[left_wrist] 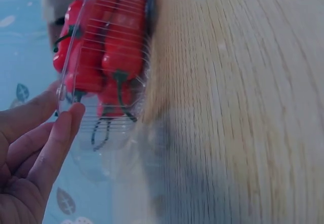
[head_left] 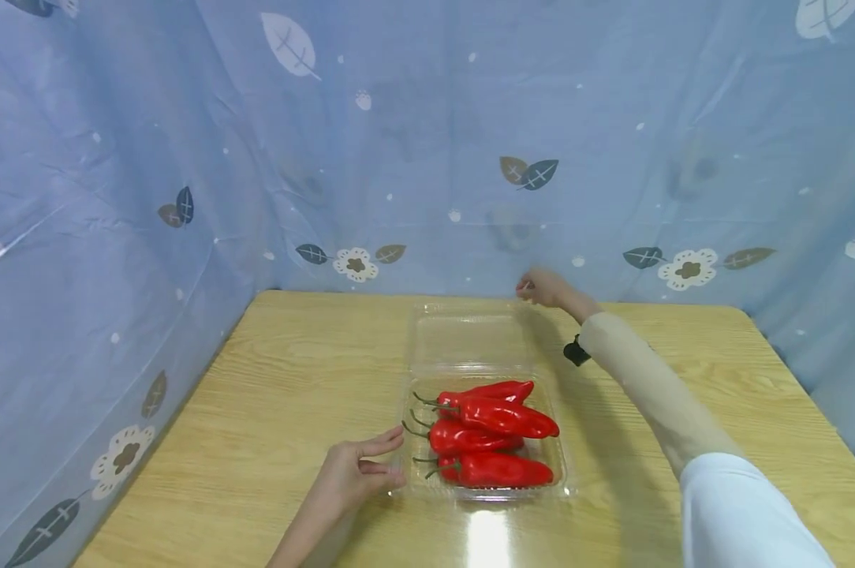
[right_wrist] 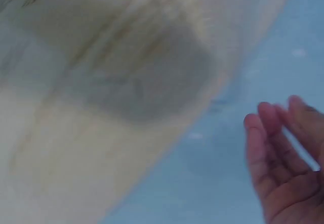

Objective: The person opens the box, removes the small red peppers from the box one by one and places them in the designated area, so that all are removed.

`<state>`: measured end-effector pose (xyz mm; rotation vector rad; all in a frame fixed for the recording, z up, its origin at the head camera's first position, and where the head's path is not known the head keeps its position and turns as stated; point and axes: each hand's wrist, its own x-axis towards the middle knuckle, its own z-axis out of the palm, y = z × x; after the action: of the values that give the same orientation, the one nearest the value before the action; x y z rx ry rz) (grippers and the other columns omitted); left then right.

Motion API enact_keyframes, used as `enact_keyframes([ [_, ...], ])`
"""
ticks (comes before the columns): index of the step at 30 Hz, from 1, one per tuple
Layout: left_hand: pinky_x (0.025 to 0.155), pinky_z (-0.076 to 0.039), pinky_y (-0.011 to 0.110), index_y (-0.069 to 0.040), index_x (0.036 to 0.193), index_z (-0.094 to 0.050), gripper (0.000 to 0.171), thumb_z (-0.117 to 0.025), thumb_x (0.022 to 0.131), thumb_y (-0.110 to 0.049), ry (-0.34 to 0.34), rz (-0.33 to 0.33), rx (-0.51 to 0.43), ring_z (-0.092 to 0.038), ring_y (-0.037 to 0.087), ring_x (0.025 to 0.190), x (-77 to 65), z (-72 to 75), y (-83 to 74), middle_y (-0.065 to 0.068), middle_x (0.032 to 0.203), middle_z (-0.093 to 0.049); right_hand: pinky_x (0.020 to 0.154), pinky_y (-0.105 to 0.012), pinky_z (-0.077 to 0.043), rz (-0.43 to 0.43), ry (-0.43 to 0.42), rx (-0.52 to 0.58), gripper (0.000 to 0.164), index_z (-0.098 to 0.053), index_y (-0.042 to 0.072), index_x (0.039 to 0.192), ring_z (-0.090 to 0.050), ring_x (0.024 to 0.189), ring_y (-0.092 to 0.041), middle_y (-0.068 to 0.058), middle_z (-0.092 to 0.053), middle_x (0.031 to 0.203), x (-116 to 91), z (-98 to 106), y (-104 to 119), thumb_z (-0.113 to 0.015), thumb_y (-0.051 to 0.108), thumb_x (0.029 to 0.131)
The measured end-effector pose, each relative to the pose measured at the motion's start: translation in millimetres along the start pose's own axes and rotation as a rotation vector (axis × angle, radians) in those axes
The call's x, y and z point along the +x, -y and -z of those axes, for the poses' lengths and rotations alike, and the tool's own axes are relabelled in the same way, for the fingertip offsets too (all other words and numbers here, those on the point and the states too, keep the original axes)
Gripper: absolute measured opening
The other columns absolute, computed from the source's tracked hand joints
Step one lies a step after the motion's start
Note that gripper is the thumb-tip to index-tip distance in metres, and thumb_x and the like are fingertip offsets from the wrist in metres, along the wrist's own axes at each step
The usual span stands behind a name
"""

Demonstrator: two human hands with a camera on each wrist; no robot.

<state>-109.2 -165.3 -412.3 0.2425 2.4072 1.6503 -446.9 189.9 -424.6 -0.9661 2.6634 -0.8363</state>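
A clear plastic clamshell box [head_left: 558,465] lies with its lid [head_left: 473,339] folded back toward the curtain. Several shiny red peppers [head_left: 494,416] with green stems are piled in its base. My left hand [head_left: 352,477] is at the box's left side, fingertips touching the rim with the thumb and a finger spread apart. In the left wrist view the extended fingers [left_wrist: 66,133] meet the clear edge. My right hand [head_left: 541,286] is raised by the lid's far right corner. The right wrist view shows its fingers [right_wrist: 255,148] loosely bent, with nothing visible between them.
The box rests on a light wooden table [head_left: 314,355]. A blue curtain [head_left: 413,142] with leaf and flower prints hangs along the table's back and sides. A small black object [head_left: 576,352] shows beneath the right forearm.
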Motion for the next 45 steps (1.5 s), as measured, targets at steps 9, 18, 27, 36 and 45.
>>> enact_keyframes([
  [9,0.069,-0.059,0.023,0.011,0.119,-0.059,0.049,-0.078,0.076,-0.002,-0.016,0.001,0.033,-0.071,0.019,0.079,-0.1,8.4,1.5,0.021,0.134,-0.05,0.076,-0.033,-0.059,0.36,-0.011,-0.149,0.02,-0.072,-0.004,0.102,-0.07,0.086,-0.024,-0.016,-0.072,0.098,-46,-10,154,-0.068,0.011,0.089],
  [18,0.07,-0.059,0.024,0.012,0.119,-0.059,0.046,-0.077,0.078,0.0,-0.022,-0.002,0.038,-0.07,0.018,0.08,4.3,9.8,-1.7,0.021,0.134,-0.051,0.082,-0.032,-0.058,0.401,0.133,-0.053,0.034,-0.071,-0.001,0.109,-0.069,0.096,-0.026,-0.014,-0.071,0.105,-85,-47,187,-0.074,0.023,0.086],
  [27,0.07,-0.059,0.024,0.012,0.121,-0.058,0.048,-0.076,0.078,0.0,-0.013,-0.006,0.025,-0.07,0.019,0.081,4.9,7.7,-4.7,0.021,0.135,-0.05,0.056,-0.014,-0.045,0.346,0.143,-0.136,0.042,-0.07,0.005,0.116,-0.062,0.075,-0.004,-0.005,-0.073,0.103,-105,-58,198,-0.077,0.029,0.082],
  [36,0.069,-0.059,0.024,0.012,0.12,-0.059,0.048,-0.077,0.078,-0.002,-0.004,-0.032,0.065,-0.071,0.021,0.081,3.2,5.0,-4.0,0.021,0.135,-0.05,0.089,-0.024,-0.053,0.419,0.169,-0.141,0.063,-0.057,0.004,0.131,-0.061,0.109,-0.018,-0.005,-0.065,0.123,-118,-68,195,-0.082,0.027,0.078],
  [45,0.07,-0.059,0.024,0.011,0.121,-0.058,0.048,-0.077,0.079,-0.004,0.016,-0.032,0.048,-0.071,0.022,0.083,0.3,0.6,-2.2,0.022,0.136,-0.049,0.09,-0.029,-0.053,0.423,0.141,-0.121,0.056,-0.061,0.01,0.126,-0.053,0.116,-0.022,-0.004,-0.057,0.128,-132,-69,181,-0.081,0.029,0.078],
])
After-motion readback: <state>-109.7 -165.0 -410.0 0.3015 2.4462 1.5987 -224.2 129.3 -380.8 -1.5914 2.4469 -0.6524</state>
